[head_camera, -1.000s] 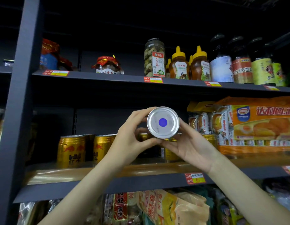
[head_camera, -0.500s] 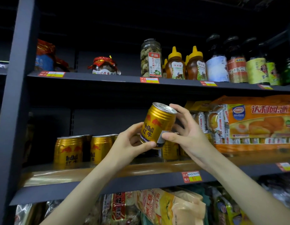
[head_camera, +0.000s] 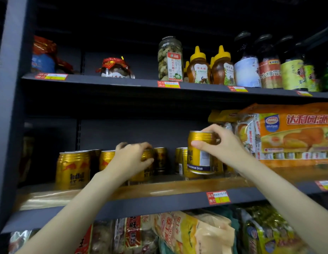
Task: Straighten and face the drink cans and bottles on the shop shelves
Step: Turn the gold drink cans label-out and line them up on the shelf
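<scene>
The right hand (head_camera: 226, 143) now grips the gold can (head_camera: 199, 153) alone — the left hand (head_camera: 131, 158) has released it and clasps a shelved can (head_camera: 146, 162), facing next.

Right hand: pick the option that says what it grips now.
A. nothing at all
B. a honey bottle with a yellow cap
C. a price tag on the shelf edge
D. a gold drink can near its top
D. The right hand has its fingers curled round the upper part of a gold can, above the can shelf.
</scene>
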Tool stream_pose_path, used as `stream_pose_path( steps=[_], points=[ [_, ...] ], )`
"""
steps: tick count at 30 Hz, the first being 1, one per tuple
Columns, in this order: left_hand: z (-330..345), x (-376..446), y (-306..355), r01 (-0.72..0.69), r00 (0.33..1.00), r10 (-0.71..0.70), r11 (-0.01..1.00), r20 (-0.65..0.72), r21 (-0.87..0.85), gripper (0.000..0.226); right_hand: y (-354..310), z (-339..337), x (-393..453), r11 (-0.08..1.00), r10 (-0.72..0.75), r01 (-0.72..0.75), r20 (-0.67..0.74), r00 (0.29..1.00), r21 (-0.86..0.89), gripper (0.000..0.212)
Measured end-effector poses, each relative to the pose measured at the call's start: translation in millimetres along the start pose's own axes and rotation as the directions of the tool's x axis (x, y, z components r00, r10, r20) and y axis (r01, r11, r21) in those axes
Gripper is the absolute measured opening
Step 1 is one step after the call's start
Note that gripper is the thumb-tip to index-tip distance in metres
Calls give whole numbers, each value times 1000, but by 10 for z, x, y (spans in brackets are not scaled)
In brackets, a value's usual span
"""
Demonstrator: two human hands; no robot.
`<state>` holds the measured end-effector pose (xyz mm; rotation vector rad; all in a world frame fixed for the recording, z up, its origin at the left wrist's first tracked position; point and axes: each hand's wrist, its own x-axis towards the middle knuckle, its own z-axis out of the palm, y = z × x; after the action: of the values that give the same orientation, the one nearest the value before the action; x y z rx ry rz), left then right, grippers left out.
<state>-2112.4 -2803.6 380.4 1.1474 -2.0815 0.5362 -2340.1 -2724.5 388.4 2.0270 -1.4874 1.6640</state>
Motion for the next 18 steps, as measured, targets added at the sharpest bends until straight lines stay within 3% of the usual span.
stream_pose_path(
  steps=[4,12,18],
  points=[
    [77,-22,8,-7,997,13,997,-77,79,42,39,138,61,992,13,-14,-8,1000,-126,38],
    [79,-28,22,6,994,-1,999,-113,40,40,31,339,218,916,23,-39,-46,999,-399,51],
    [90,-40,34,13,992,-6,998,-125,55,40,182,459,164,862,22,-30,-22,1000,-506,59]
  ],
)
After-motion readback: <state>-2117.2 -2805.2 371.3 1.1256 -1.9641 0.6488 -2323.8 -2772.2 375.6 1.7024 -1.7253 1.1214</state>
